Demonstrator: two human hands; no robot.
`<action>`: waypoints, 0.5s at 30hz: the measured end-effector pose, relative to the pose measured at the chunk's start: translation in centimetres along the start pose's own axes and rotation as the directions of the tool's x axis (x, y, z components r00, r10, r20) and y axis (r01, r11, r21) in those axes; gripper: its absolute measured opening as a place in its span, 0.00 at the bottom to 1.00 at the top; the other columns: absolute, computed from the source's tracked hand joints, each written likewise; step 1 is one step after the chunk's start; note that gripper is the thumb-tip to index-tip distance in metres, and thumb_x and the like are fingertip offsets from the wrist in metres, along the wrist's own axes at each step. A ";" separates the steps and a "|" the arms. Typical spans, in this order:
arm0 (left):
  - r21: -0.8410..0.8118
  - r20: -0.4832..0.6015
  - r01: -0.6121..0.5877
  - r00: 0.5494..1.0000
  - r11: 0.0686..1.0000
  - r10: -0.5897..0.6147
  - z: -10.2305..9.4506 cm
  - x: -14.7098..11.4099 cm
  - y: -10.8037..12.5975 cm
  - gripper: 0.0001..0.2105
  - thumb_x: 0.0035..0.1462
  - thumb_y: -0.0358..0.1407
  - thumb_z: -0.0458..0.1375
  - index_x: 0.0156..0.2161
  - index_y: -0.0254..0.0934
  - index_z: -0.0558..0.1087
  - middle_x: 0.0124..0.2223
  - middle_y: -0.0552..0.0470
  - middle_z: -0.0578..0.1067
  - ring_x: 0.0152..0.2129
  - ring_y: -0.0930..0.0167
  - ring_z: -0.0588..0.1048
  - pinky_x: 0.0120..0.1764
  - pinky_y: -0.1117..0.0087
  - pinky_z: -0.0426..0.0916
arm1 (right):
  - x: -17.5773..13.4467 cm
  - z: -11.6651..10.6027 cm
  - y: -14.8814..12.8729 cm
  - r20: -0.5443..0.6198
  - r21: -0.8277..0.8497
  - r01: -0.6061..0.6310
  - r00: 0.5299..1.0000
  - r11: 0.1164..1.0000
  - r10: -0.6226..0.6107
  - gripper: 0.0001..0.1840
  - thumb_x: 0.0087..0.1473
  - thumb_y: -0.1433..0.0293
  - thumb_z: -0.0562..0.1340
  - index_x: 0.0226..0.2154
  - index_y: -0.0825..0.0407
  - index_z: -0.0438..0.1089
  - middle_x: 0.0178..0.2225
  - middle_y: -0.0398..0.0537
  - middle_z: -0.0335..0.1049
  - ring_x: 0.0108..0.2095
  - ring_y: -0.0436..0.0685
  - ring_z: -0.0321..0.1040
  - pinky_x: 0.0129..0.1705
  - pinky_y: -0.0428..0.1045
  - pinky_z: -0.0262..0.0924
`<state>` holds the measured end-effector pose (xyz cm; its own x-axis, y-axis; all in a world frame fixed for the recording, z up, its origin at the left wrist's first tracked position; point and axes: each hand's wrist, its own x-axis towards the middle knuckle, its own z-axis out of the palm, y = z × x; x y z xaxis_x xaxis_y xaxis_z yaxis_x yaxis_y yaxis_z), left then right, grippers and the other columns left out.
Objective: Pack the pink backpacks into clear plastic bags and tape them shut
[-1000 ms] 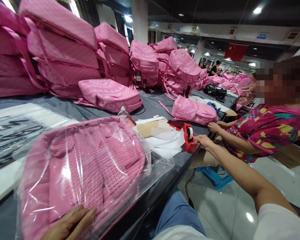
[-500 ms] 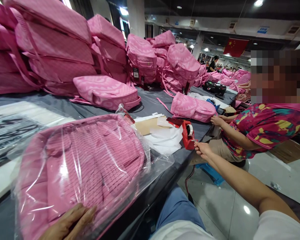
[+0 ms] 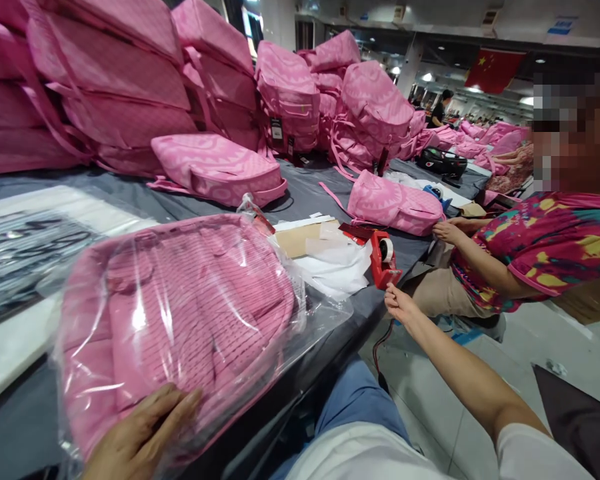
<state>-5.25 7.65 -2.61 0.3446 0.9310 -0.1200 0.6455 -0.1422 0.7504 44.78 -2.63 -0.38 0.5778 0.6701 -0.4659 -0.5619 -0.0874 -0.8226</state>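
Observation:
A pink backpack in a clear plastic bag lies on the dark-covered table in front of me. My left hand rests on its near side, fingers stretched out over the plastic. Out to the right, at the table edge, stands a red tape dispenser with a roll of tape in it. Just below its cutting edge, the fingertips of my right hand are pinched together on the tape's end, which is barely visible.
White papers and brown cardboard lie beside the dispenser. Stacked pink backpacks line the back. Plastic-wrapped printed sheets lie at left. A co-worker sits close on the right, hands at another pink backpack.
My right hand has shifted slightly down beside the dispenser, still pinched. My left hand stays on the bagged backpack. The view has tilted down and turned a little left.

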 end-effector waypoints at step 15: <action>-0.066 0.025 -0.147 0.989 0.987 0.148 -0.1 -0.4 5.9 0.20 0.62 0.49 0.48 0.23 0.38 0.63 0.27 0.55 0.64 0.27 0.71 0.65 0.34 0.68 0.58 | -11.2 20.2 -1.5 0.852 -0.047 0.965 -0.097 0.260 0.514 0.15 0.68 0.62 0.60 0.31 0.53 0.70 0.25 0.41 0.65 0.25 0.47 0.54 0.29 0.46 0.45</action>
<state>-1.69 6.47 1.90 0.4538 0.8908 -0.0237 0.5413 -0.2545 0.8014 27.20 4.90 12.67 -0.8495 0.5181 -0.0998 0.4390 0.5893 -0.6782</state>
